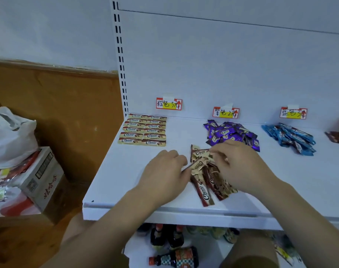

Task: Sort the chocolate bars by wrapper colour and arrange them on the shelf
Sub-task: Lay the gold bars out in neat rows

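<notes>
Both hands work the loose brown heap [209, 176] at mid-shelf [114, 171]: the right hand [242, 167] pinches one bar's end, the left hand [164, 171] has its fingers curled round another. Lifting from the tangle could drag neighbours off the front edge (it's close), or knock the tidy gold rows [143, 129] and purple pile [230, 133] askew

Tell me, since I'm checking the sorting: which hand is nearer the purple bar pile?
Right. The right hand sits just in front of the purple bar pile, its fingers pinching a brown bar. The left hand lies farther left, across the loose brown bars.
</notes>
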### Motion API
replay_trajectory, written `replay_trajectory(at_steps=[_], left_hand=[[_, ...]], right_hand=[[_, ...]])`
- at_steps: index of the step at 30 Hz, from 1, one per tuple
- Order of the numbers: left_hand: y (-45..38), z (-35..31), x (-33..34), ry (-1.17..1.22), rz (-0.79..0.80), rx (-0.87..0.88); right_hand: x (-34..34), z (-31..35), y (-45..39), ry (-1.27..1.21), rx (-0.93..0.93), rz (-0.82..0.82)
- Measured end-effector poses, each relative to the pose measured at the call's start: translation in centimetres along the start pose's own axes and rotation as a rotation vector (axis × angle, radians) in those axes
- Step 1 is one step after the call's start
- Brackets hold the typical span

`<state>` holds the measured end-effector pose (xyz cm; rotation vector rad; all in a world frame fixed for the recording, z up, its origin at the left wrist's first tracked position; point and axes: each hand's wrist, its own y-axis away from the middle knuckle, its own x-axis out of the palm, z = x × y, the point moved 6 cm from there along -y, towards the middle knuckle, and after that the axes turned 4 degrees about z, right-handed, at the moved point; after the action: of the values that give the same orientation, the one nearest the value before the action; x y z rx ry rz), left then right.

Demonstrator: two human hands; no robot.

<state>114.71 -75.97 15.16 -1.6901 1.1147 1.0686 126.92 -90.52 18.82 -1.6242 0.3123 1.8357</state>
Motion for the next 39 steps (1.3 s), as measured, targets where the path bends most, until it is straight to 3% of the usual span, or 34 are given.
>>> replay_trajectory(at_steps=[5,9,14,19,21,26,31,35,39], left_hand=[[-2.4,-1.1,0.4,0.024,0.057,-0.096],[-3.4,-1.0,0.5,0.107,0.128,-0.159],[-3.5,0.3,0.4,0.281,0.126,-0.2],[-3.1,1.8,-0.9,0.464,0.093,-0.174],[-2.2,2.7,-1.7,0.419,0.03,-0.128],[0.6,5.3,-2.9,-0.022,-0.053,-0.018],[1.8,6.6,-2.6,0.01,0.029,0.057],[1.7,7.1,-2.5,0.096,0.0,-0.003],[1.8,8.0,-2.9,0.104,-0.005,-0.058]], right_hand=[[0.0,-0.6,2.8,-0.037,0.059,0.157],[0.2,1.1,3.8,-0.053,0.053,0.148],[1.1,3.7,4.0,0.031,0.01,0.268],[1.3,3.8,2.9,-0.045,0.051,0.295],[1.5,3.9,2.4,-0.066,0.082,0.328],[1.5,4.9,1.2,-0.075,0.086,0.429],[2.3,5.7,0.4,-0.011,0.068,0.474],[2.4,5.9,-0.3,-0.062,0.063,0.605],[1.2,6.6,-1.3,-0.082,0.036,0.467]])
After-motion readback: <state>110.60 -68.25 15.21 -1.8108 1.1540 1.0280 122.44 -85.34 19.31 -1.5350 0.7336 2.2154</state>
